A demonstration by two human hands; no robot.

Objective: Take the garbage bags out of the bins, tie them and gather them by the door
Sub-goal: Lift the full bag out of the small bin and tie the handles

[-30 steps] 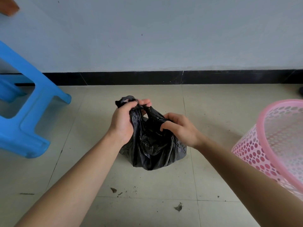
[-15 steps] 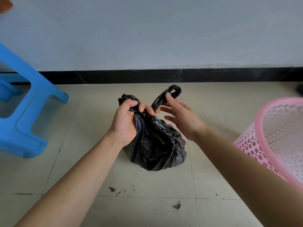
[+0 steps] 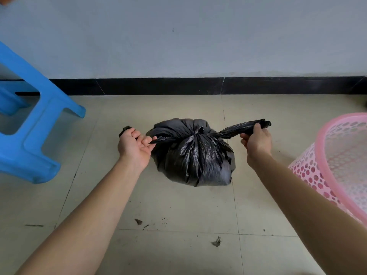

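A full black garbage bag (image 3: 195,159) sits on the tiled floor in the middle of the view. Its two handle strips cross in a knot at the top and stretch out sideways. My left hand (image 3: 135,146) is shut on the left strip, left of the bag. My right hand (image 3: 256,140) is shut on the right strip, right of the bag and slightly higher. The strips are pulled taut between both hands. A pink perforated bin (image 3: 337,165) stands at the right edge, with no bag visible in it.
A blue plastic stool (image 3: 37,132) stands at the left. A white wall with a black skirting board (image 3: 158,86) runs behind the bag. Small bits of debris (image 3: 216,242) lie on the floor tiles in front of the bag.
My hands were close together over the bag's top, crossing the handles. Now they have moved apart to the sides, pulling the two strips taut into a knot.
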